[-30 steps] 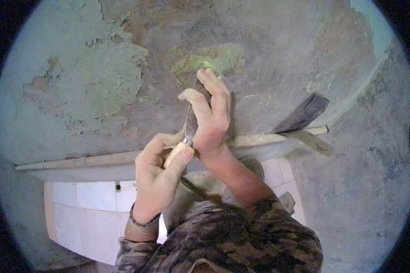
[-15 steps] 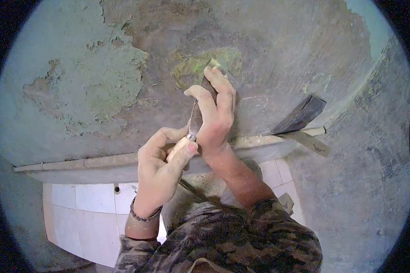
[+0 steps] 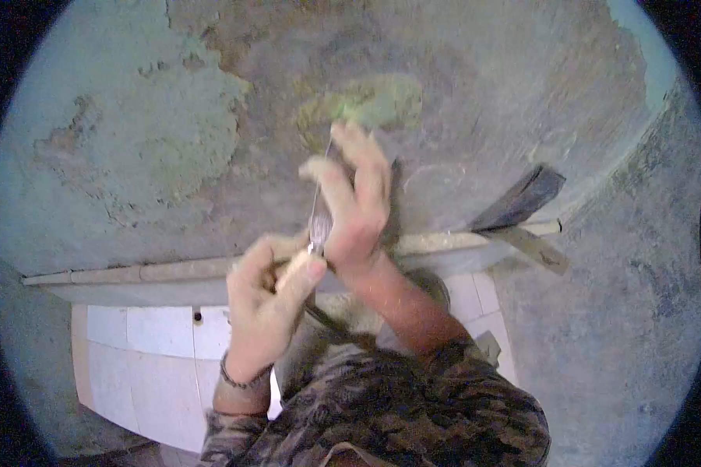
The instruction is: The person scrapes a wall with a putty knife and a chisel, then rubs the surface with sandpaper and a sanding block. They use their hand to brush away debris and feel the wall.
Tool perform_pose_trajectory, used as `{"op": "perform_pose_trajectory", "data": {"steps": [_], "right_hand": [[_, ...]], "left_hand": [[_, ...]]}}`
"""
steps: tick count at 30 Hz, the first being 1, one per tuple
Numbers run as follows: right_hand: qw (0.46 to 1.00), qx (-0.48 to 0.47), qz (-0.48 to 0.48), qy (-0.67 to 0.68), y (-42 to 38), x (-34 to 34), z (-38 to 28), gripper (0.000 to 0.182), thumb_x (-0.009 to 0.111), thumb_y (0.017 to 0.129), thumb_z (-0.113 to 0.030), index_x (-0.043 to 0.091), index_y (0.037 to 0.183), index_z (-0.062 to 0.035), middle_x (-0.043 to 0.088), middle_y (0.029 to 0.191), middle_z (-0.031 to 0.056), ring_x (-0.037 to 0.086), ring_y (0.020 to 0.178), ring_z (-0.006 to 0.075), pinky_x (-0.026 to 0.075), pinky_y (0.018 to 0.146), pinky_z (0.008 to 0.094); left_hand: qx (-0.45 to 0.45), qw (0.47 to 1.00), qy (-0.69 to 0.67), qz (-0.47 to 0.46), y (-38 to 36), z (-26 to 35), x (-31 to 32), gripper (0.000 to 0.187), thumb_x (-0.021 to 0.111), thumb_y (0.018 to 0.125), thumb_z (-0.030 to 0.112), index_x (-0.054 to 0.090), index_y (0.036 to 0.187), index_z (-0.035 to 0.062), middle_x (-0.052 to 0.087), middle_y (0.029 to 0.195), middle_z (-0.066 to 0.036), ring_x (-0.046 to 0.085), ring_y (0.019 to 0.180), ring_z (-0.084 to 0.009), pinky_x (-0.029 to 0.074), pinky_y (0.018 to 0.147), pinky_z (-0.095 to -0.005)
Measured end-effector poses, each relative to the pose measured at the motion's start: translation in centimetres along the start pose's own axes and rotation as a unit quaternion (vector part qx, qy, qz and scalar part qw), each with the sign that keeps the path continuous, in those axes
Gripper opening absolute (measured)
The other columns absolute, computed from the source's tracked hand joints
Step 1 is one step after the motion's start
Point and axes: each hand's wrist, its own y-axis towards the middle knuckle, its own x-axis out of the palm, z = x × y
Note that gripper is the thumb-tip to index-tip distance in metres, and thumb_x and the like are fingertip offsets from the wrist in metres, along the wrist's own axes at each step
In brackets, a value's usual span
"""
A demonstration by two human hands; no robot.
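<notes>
Wood fills the grip of the left hand (image 3: pixel 261 311), whose fingers and thumb close round the pale handle (image 3: pixel 292 274) of a hand tool (image 3: pixel 319 227), just below the middle of the frame. A thumb laid along the handle near the collar, as here, should help set the blade's angle. The right hand (image 3: pixel 356 206) is beside the blade at the centre, fingers partly bent, their tips at the lower edge of a greenish patch (image 3: pixel 385 97) in the upper middle; blur hides whether they grip or press the metal, so I cannot tell. Good handling would have the right fingertips on the flat, clear of any edge, with light, even pressure and both wrists moving together, since a twist at the handle could turn the narrow blade under the fingers. Dust on the skin may make the hold slippery. A dark strip (image 3: pixel 526 194) and a paler strip (image 3: pixel 536 249) cross at the ledge (image 3: pixel 436 241), right of centre, well apart from both hands
</notes>
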Motion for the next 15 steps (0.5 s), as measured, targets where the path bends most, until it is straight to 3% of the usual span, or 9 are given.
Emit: {"op": "perform_pose_trajectory", "data": {"steps": [3, 5, 6, 10, 13, 15], "right_hand": [[1.0, 0.014, -0.006, 0.017, 0.0, -0.1, -0.3, 0.014, 0.061, 0.073, -0.014, 0.067, 0.082, -0.0047, 0.059, 0.12, 0.02, 0.056, 0.112, 0.0373, 0.042, 0.099, 0.0457], [1.0, -0.004, -0.015, 0.014, -0.7, 0.6, -0.1, 0.014, 0.061, 0.073, -0.014, 0.067, 0.082, -0.005, 0.058, 0.121, 0.0188, 0.056, 0.113, 0.0372, 0.042, 0.098, 0.0463], [1.0, -0.007, -0.011, 0.013, -0.7, 0.6, 0.1, 0.014, 0.061, 0.073, -0.014, 0.067, 0.082, -0.005, 0.058, 0.121, 0.0189, 0.055, 0.113, 0.0373, 0.043, 0.098, 0.0464], [1.0, 0.002, -0.007, 0.017, -0.2, 0.1, -0.2, 0.016, 0.062, 0.072, -0.016, 0.067, 0.081, -0.0044, 0.06, 0.119, 0.0195, 0.055, 0.114, 0.0376, 0.042, 0.099, 0.0469], [1.0, -0.007, -0.014, 0.025, -0.9, 0.9, -0.2, 0.018, 0.064, 0.071, -0.02, 0.067, 0.081, -0.0048, 0.059, 0.12, 0.0183, 0.055, 0.114, 0.0375, 0.042, 0.099, 0.0473], [1.0, -0.011, -0.004, 0.01, -0.2, 0.5, 0.0, 0.018, 0.064, 0.071, -0.019, 0.067, 0.082, -0.0046, 0.059, 0.12, 0.0186, 0.054, 0.115, 0.0383, 0.042, 0.1, 0.0472]], "left_hand": [[-0.007, 1.0, -0.008, 0.003, -0.7, 0.4, 0.4, 0.025, 0.067, 0.089, 0.01, 0.058, 0.109, -0.0017, 0.06, 0.085, 0.0, 0.048, 0.069, -0.0029, 0.038, 0.057, -0.0184], [0.049, 0.998, -0.005, 0.028, -0.8, -1.3, 0.2, 0.026, 0.067, 0.089, 0.01, 0.058, 0.11, -0.0014, 0.06, 0.079, 0.001, 0.048, 0.064, -0.0021, 0.036, 0.053, -0.0177], [0.055, 0.998, -0.003, 0.022, -0.5, -1.3, 0.2, 0.025, 0.067, 0.089, 0.008, 0.058, 0.11, -0.002, 0.062, 0.084, -0.001, 0.052, 0.069, -0.0032, 0.041, 0.058, -0.0183], [-0.027, 1.0, -0.007, 0.013, -0.5, 1.1, 0.4, 0.023, 0.067, 0.089, 0.008, 0.058, 0.107, -0.0034, 0.062, 0.09, -0.003, 0.055, 0.08, -0.0058, 0.046, 0.069, -0.0216], [0.039, 0.999, 0.001, 0.022, -0.9, -1.2, -0.4, 0.024, 0.067, 0.088, 0.009, 0.058, 0.107, -0.0025, 0.062, 0.084, -0.001, 0.052, 0.072, -0.0035, 0.042, 0.061, -0.0204], [0.027, 0.999, -0.007, 0.021, -0.5, -0.3, 0.1, 0.023, 0.067, 0.088, 0.007, 0.058, 0.108, -0.0025, 0.063, 0.086, -0.002, 0.052, 0.073, -0.0038, 0.043, 0.062, -0.0202]]}}
